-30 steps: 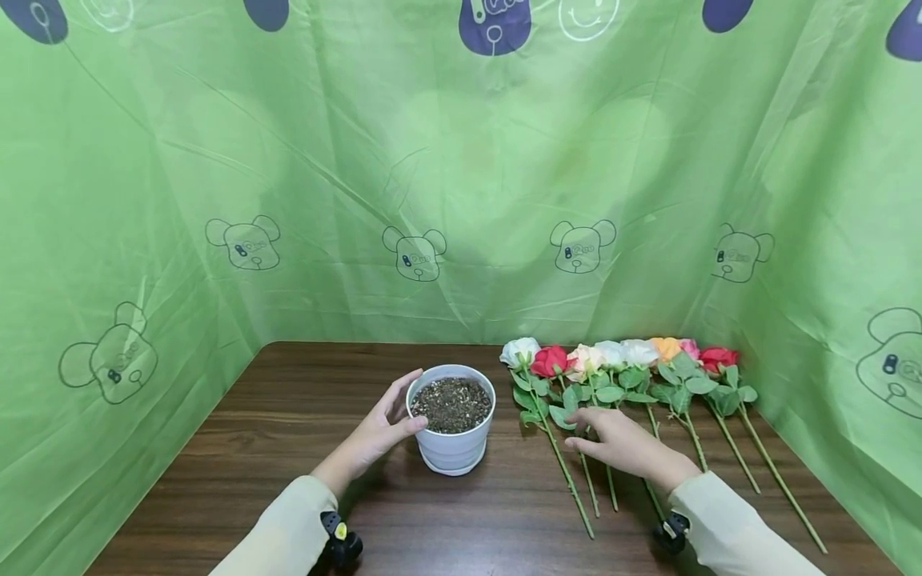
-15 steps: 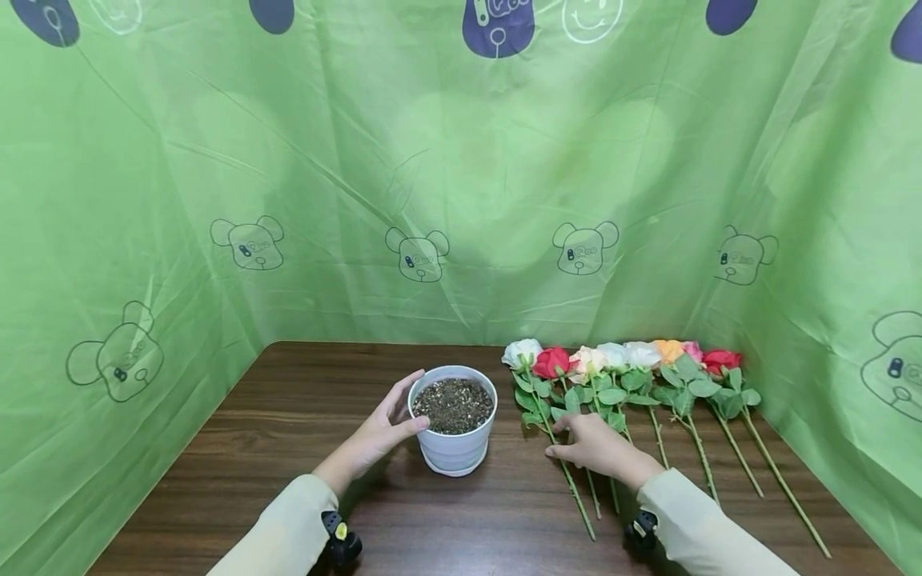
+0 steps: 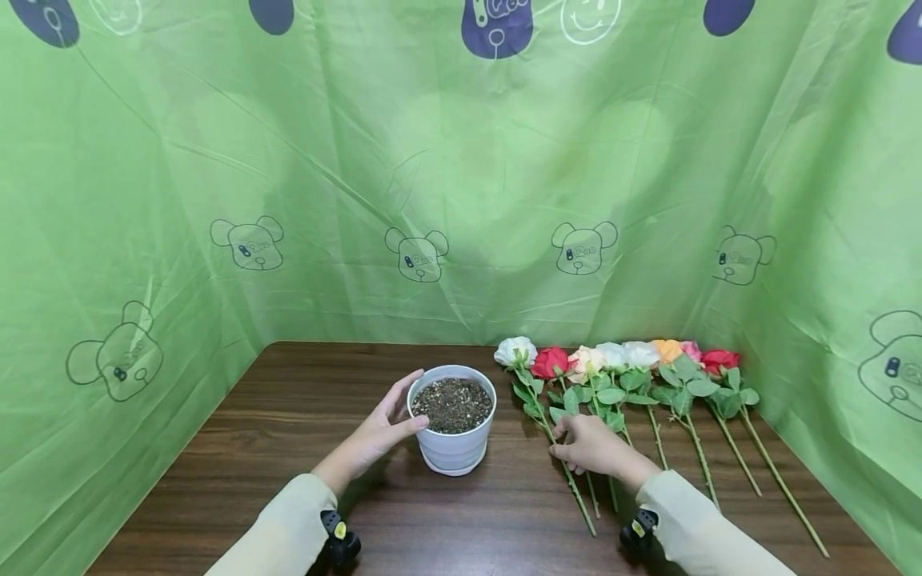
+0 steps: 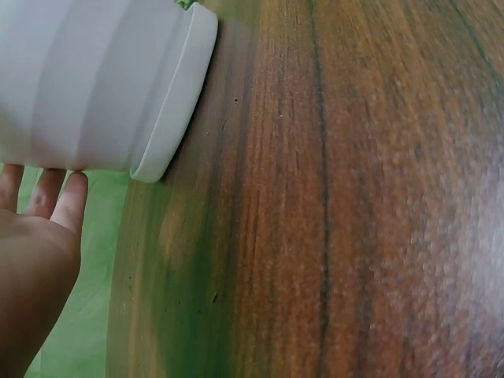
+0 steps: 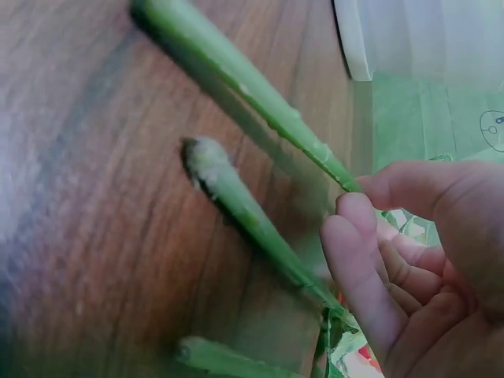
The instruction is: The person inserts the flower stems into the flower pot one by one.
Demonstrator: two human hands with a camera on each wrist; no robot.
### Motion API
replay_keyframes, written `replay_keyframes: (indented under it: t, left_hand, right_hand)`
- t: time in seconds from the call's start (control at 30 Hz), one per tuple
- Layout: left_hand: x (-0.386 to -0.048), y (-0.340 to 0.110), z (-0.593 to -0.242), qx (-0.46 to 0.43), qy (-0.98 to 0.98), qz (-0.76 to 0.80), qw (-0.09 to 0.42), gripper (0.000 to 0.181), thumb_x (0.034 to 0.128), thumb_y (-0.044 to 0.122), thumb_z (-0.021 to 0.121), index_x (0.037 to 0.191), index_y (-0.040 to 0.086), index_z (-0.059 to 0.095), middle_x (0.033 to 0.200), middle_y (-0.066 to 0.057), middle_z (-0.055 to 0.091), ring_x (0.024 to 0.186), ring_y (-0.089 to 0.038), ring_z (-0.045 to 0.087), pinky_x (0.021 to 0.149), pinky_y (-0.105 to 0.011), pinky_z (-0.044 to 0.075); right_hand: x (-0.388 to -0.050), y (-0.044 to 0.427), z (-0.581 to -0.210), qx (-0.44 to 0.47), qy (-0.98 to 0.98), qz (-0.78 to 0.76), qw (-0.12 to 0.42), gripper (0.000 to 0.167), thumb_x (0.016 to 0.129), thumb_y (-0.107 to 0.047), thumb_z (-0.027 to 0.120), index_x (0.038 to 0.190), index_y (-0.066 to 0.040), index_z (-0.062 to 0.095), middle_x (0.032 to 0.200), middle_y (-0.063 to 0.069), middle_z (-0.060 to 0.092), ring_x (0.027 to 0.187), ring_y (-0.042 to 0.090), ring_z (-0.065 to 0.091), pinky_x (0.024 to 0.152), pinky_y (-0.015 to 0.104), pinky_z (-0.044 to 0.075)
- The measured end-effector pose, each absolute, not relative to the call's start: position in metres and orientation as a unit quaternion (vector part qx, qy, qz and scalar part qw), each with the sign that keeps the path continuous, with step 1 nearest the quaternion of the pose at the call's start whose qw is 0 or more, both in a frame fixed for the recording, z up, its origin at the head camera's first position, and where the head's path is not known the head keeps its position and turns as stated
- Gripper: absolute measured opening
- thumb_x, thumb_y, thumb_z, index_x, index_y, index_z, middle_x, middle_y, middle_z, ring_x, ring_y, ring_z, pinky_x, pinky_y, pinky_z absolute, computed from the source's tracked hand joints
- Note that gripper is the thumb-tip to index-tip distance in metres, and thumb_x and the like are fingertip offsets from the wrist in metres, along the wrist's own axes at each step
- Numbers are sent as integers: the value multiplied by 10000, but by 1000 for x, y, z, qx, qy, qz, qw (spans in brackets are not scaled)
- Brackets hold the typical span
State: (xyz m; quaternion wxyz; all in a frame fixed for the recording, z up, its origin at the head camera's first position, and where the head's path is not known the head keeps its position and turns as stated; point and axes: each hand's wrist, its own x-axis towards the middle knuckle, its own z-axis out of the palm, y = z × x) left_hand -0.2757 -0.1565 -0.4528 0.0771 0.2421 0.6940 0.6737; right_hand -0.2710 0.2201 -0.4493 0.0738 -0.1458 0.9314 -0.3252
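My left hand (image 3: pixel 380 428) cups the left side of a white flowerpot (image 3: pixel 455 454), with the thumb at the rim. In the left wrist view, its fingertips (image 4: pixel 72 185) touch the ribbed wall of the pot. Dark soil (image 3: pixel 452 406) fills the pot, which stands upright on a saucer. My right hand (image 3: pixel 596 448) pinches the stem of the leftmost white rose (image 3: pixel 515 352) between thumb and fingers. The right wrist view shows the pinched stem (image 5: pixel 260 102) raised slightly off the table. Beside it lies a red rose (image 3: pixel 551 362), its stem partly hidden behind my hand.
More roses lie in a row to the right, including a peach rose (image 3: pixel 587 362), an orange rose (image 3: pixel 667 350) and another red rose (image 3: pixel 719 360). They rest on a dark wooden table (image 3: pixel 317 376). Green printed cloth (image 3: pixel 497 176) hangs behind and at both sides.
My right hand has moved left from above the stems to the leftmost white rose and pinched its stem. That rose's head has shifted slightly left. The left hand stays on the flowerpot.
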Motion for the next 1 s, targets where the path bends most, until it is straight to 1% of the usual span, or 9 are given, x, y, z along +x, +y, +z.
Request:
replay_keyframes:
  t: [0.1,0.23,0.33,0.47,0.67,0.83,0.93,1.0]
  left_hand:
    - [-276,-156,-453,244,692,675,78,785,970,102,654,1603,186,199,1638,-110,220,1495,-282,182,1179,-472,190]
    - [-276,-156,-453,244,692,675,80,795,969,111,655,1606,181,185,1643,-106,207,1495,-284,183,1176,-482,208]
    - [-276,-156,-453,244,694,673,80,797,970,123,655,1608,179,179,1644,-108,203,1494,-293,187,1171,-493,223]
    - [-276,-156,-454,244,696,672,77,782,977,113,643,1606,186,185,1644,-114,199,1492,-303,187,1166,-493,234]
    - [-275,-154,-455,241,693,675,73,764,983,101,633,1602,199,196,1642,-114,201,1492,-293,188,1163,-466,246]
    - [-275,-154,-455,244,686,682,73,771,977,97,637,1601,190,194,1636,-125,212,1488,-286,203,1161,-463,257]
    - [-274,-154,-455,243,684,684,73,775,975,93,638,1602,191,193,1633,-127,219,1486,-286,214,1157,-460,265]
    - [-273,-155,-455,243,685,683,73,778,977,95,638,1604,181,186,1633,-129,219,1485,-286,215,1154,-446,274]
  right_hand:
    - [-271,222,-446,-161,926,-333,70,171,897,-94,735,989,9,635,570,20,601,481,179,616,452,280,535]
    - [-271,223,-442,-174,920,-346,66,178,914,-101,719,1009,22,632,586,13,607,490,181,615,462,291,539]
    - [-271,223,-439,-183,914,-358,51,174,923,-94,710,1018,20,620,615,3,619,500,171,608,467,289,539]
    - [-272,221,-432,-208,909,-362,6,168,933,-101,705,1042,-6,621,665,-4,647,512,151,604,469,274,532]
    - [-271,211,-413,-240,896,-363,-91,169,937,-147,717,1075,-83,642,716,-38,677,528,79,597,468,264,502]
    - [-274,201,-397,-258,883,-352,-173,183,927,-150,733,1088,-105,658,729,-96,664,596,33,601,530,259,493]
    - [-276,194,-389,-264,875,-354,-199,187,928,-152,735,1091,-93,665,749,-116,658,653,34,622,588,269,514]
    - [-277,189,-383,-265,868,-368,-200,191,934,-160,732,1092,-79,661,776,-89,668,652,46,631,594,274,532]
